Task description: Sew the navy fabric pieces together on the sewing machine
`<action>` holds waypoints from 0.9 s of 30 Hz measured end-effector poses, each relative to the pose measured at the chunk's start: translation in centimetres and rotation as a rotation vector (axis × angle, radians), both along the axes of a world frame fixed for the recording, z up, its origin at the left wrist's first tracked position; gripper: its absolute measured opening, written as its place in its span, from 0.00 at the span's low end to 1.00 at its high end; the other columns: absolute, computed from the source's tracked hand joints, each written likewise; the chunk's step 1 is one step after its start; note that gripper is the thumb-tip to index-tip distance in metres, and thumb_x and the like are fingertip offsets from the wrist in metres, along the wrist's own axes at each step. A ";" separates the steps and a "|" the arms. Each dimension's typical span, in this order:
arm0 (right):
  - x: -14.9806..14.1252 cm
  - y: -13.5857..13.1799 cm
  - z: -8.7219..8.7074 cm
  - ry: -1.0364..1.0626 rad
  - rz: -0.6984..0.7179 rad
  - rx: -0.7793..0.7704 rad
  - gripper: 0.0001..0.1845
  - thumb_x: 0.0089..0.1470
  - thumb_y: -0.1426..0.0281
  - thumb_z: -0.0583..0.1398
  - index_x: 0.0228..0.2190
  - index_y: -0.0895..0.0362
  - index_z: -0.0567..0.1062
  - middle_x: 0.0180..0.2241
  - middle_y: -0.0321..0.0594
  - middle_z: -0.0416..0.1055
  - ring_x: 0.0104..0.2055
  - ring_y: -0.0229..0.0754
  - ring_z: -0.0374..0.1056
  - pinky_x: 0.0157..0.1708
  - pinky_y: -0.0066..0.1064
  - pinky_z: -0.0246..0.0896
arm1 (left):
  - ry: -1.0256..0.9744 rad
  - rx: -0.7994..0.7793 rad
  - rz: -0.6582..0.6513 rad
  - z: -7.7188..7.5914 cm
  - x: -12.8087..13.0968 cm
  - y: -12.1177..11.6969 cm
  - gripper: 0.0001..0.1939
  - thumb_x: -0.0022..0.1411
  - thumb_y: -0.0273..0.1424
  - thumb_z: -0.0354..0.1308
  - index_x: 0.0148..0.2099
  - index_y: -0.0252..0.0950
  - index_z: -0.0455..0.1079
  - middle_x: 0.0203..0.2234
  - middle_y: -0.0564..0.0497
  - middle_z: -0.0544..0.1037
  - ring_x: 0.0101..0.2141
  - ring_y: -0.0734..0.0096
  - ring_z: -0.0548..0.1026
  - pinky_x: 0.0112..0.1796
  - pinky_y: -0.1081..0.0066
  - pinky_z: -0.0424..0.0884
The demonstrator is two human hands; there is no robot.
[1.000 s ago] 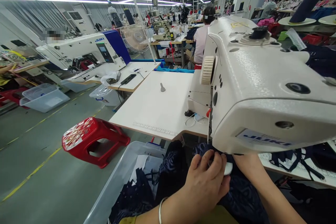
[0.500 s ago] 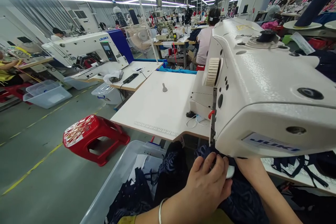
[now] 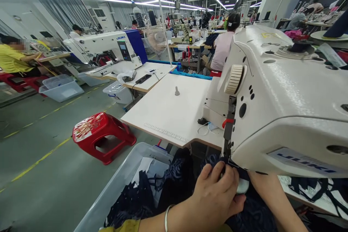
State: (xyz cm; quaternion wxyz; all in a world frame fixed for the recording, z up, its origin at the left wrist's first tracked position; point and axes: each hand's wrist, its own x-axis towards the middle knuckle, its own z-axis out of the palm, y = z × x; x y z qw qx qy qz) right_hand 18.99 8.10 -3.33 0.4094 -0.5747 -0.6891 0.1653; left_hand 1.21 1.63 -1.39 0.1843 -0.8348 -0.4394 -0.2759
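Navy fabric (image 3: 252, 212) bunched below sewing machine (image 3: 288, 105), direction/long axis unreadable; left hand (image 3: 216, 197) curled there, neither grip can be told; view's been swung left.

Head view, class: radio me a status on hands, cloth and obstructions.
Left hand curled at bunched dark cloth. Right hand out of sight, right forearm showing. In the way: sewing machine, its head covering where that forearm leads.

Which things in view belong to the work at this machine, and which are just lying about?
Apparently in use:
left hand, fingers at the needle area
dark patterned fabric
nearest sewing machine

Apparently lying about:
red stool
grey piece on the white tabletop
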 end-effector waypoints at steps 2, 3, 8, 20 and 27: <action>0.0 0.1 0.3 0.002 0.015 0.000 0.17 0.53 0.58 0.56 0.37 0.52 0.79 0.32 0.51 0.78 0.48 0.64 0.68 0.46 0.59 0.63 | -0.003 -0.003 0.006 0.0 0.0 0.0 0.21 0.65 0.42 0.52 0.54 0.37 0.71 0.49 0.50 0.74 0.50 0.63 0.69 0.47 0.65 0.63; 0.1 0.2 0.4 0.002 0.022 0.000 0.17 0.52 0.58 0.56 0.38 0.52 0.78 0.33 0.51 0.78 0.48 0.64 0.68 0.46 0.59 0.63 | 0.000 -0.014 0.003 0.1 0.0 0.0 0.20 0.65 0.42 0.51 0.54 0.38 0.71 0.50 0.50 0.73 0.50 0.63 0.69 0.47 0.66 0.63; 0.1 0.3 0.3 0.003 0.013 0.003 0.15 0.52 0.58 0.56 0.35 0.51 0.78 0.31 0.49 0.78 0.48 0.62 0.69 0.47 0.57 0.63 | 0.024 -0.045 -0.038 0.2 0.1 0.0 0.20 0.68 0.39 0.48 0.55 0.36 0.70 0.53 0.51 0.71 0.51 0.65 0.68 0.47 0.67 0.63; 1.0 0.8 -0.8 0.019 0.009 -0.018 0.13 0.49 0.60 0.55 0.24 0.51 0.75 0.27 0.44 0.78 0.47 0.59 0.71 0.51 0.51 0.61 | -0.002 -0.134 -0.140 -0.3 -0.4 0.0 0.22 0.69 0.38 0.49 0.61 0.34 0.62 0.53 0.47 0.70 0.54 0.64 0.66 0.52 0.66 0.62; 1.9 -7.4 -0.8 0.534 0.010 -0.444 0.14 0.57 0.56 0.57 0.40 0.49 0.75 0.28 0.36 0.76 0.30 0.45 0.73 0.29 0.32 0.68 | -0.721 -0.705 -0.032 -12.7 -2.3 -0.5 0.52 0.58 0.32 0.62 0.69 0.31 0.27 0.64 0.28 0.42 0.65 0.44 0.45 0.58 0.44 0.52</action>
